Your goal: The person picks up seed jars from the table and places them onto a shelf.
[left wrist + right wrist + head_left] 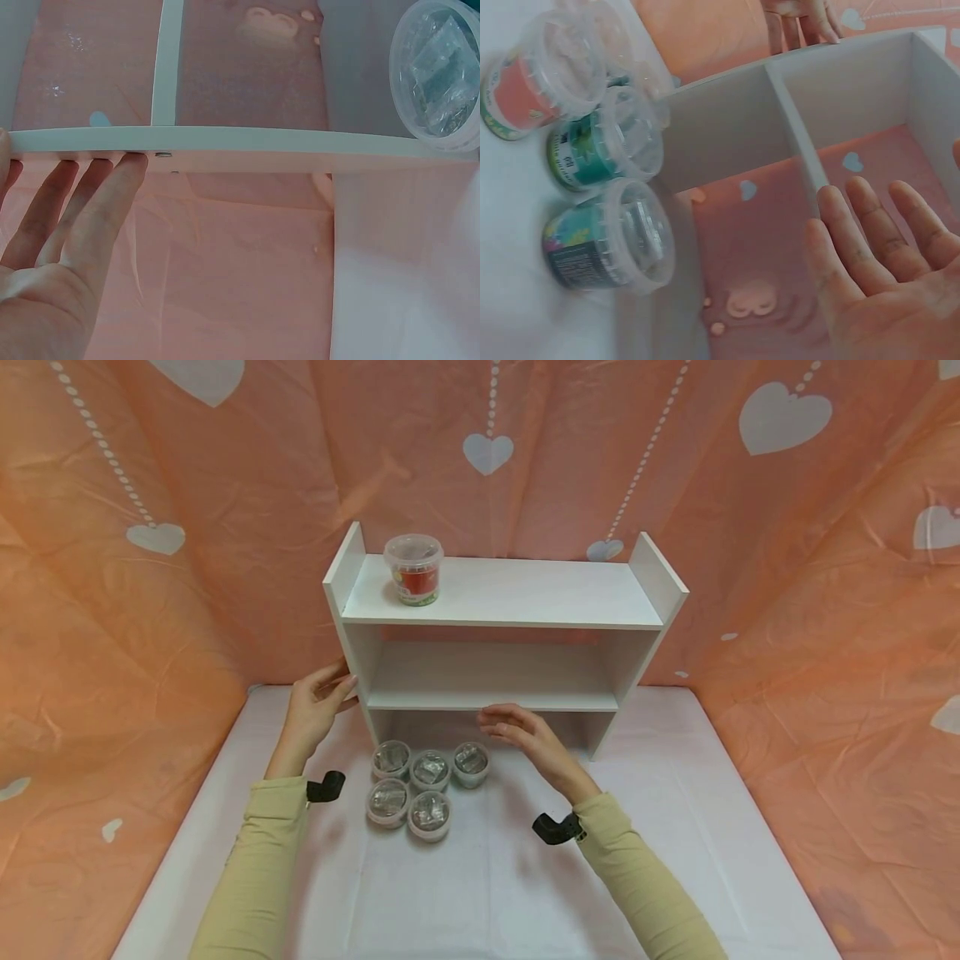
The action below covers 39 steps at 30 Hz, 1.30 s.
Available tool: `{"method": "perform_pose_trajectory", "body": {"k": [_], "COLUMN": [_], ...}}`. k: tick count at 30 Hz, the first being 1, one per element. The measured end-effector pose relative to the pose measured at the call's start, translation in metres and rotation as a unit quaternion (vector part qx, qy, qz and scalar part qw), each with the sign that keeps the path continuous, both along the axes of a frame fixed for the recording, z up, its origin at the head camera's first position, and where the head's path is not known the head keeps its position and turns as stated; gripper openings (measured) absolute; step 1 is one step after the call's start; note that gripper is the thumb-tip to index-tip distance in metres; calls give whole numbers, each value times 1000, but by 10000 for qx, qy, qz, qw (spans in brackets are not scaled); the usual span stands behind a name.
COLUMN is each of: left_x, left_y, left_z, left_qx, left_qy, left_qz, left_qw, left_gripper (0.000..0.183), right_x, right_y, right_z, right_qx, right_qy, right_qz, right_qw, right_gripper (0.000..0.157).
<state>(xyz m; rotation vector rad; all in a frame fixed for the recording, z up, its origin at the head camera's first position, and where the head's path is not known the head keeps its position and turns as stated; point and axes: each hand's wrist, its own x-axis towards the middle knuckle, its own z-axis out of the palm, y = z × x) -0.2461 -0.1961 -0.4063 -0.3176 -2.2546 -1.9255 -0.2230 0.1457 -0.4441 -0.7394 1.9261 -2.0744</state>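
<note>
My left hand point(311, 714) touches the outer left side of a white shelf unit point(495, 593). In the left wrist view, its fingers point(101, 217) lie fairly straight against the side panel, with the thumb near the panel's edge. My right hand point(534, 745) hovers before the lower shelves and holds nothing; its fingers point(877, 232) are spread and slightly bent in the right wrist view. Several clear lidded plastic tubs point(431, 770) stand grouped on the table before the unit's lower left, with coloured labels point(577, 154) and clear plastic packets under the lids.
A lidded tub with a red label point(416, 581) stands at the left of the top shelf. A white cloth covers the table point(637, 877). Orange sheets with white hearts point(487, 453) hang behind and at both sides. Each wrist wears a black camera point(326, 787).
</note>
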Motion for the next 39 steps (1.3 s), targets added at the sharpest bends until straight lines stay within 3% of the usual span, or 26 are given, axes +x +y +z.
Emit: {"method": "perform_pose_trajectory", "body": {"k": [14, 27, 39], "left_x": [-2, -2, -3], "left_y": [-1, -1, -1], "left_z": [-3, -2, -5], "left_qx": [-43, -37, -16], "left_qy": [83, 65, 114], "left_qz": [-10, 23, 13], "left_qw": [10000, 10000, 9999], "left_gripper": [50, 49, 50], "right_x": [7, 18, 29], "right_y": [-2, -10, -19], "right_z": [-25, -48, -64], "right_qx": [-93, 66, 333], "right_qy": [-431, -513, -721], "right_qz": [174, 500, 502], "right_qw": [9989, 9974, 9956], "right_gripper": [42, 45, 41]}}
